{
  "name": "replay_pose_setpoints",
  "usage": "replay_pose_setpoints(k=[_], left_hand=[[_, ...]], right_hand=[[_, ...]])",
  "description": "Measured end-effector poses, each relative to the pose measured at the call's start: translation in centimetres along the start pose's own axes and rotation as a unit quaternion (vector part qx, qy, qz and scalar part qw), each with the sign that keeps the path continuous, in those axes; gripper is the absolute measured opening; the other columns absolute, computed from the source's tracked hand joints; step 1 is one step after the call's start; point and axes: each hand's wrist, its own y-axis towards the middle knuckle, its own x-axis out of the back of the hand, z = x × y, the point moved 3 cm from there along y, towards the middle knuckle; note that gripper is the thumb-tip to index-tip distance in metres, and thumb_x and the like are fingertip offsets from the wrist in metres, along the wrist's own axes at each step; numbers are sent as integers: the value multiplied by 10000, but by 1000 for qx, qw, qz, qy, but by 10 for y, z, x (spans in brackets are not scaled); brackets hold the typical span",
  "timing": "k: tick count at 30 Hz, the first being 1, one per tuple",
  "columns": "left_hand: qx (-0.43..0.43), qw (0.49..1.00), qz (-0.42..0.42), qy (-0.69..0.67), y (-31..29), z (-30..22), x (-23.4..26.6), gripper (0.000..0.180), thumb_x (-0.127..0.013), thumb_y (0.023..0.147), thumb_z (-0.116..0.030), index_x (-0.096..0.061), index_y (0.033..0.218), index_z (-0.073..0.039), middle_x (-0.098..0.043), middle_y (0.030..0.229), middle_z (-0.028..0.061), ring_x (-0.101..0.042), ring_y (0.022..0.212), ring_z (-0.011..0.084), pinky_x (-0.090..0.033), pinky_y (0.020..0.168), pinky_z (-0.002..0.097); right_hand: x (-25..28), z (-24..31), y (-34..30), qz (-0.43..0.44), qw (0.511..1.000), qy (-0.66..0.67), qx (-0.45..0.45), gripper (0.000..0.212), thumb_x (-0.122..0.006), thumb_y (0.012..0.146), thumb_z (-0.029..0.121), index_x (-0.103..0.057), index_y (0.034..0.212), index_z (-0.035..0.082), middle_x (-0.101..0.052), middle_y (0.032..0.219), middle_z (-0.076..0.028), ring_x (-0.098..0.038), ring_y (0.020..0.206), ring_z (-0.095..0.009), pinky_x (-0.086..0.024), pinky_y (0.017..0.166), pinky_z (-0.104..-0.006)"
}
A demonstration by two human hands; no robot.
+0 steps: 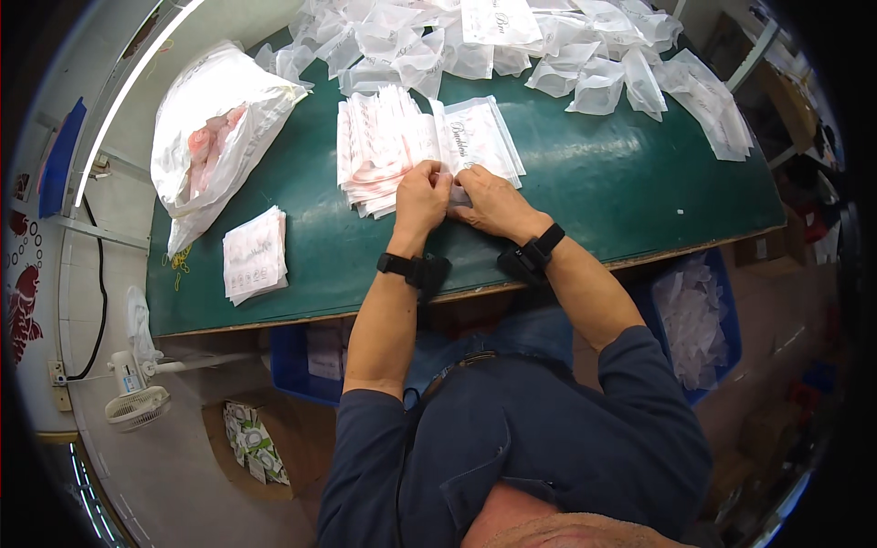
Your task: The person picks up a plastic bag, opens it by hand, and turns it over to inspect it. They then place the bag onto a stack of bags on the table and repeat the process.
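Note:
Close together near the front of the table, my left hand and my right hand pinch the near end of a frosted plastic bag. Fingertips hide much of that end. Just left of my left hand lies a thick, fanned stack of flat packets, white with pinkish contents. Under and beyond my right hand are flat frosted bags with dark script. I cannot tell whether the pinched bag holds anything. Each wrist wears a black strap with a small dark block.
Loose frosted bags heap along the far side of the green table. A large white sack with pink contents lies at the left, above a smaller packet stack. Blue bins and a cardboard box stand below the front edge.

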Motion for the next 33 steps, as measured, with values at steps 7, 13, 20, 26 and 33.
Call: replay_pose_setpoints(k=[7, 13, 20, 26, 33], left_hand=[[-104, 981, 12, -163, -49, -8, 25, 142, -672, 943, -80, -696, 1048, 12, -671, 870, 37, -593, 729, 100, -492, 679, 253], [-70, 953, 46, -291, -77, 8, 35, 143, -655, 955, -57, -692, 1079, 3, -674, 927, 12, -592, 806, 91, -487, 731, 232], [12, 925, -2, -379, -82, -21, 38, 214, -691, 949, -112, -668, 1095, 43, -693, 959, 40, -610, 854, 96, -484, 755, 220], [-25, 952, -17, -304, -81, 7, 30, 142, -671, 963, -88, -680, 1039, 33, -688, 881, 35, -596, 755, 98, -466, 688, 226], [-52, 920, 46, -385, -84, 2, 8, 214, -664, 982, -129, -653, 1122, 32, -713, 979, 67, -651, 825, 129, -509, 748, 250]], right_hand=[[42, -39, -13, -213, 954, 174, -120, 493, -751, 889, 310, -592, 1208, -31, -664, 1042, -144, -646, 873, -233, -538, 791, -353], [20, -39, -7, -193, 839, 487, -147, 250, -692, 961, 218, -660, 1080, 1, -671, 879, -26, -616, 754, -119, -521, 696, -283], [20, -4, -26, -68, 845, 521, -103, 87, -684, 952, 131, -666, 908, 58, -631, 747, 16, -567, 644, -68, -472, 577, -237], [22, 20, -35, -102, 850, 516, -17, 250, -748, 896, 213, -680, 1009, 0, -661, 795, 0, -589, 762, -87, -497, 682, -275], [18, 16, -49, -21, 891, 439, -116, 216, -736, 882, 203, -701, 987, 17, -707, 852, -61, -606, 771, -110, -494, 688, -311]])
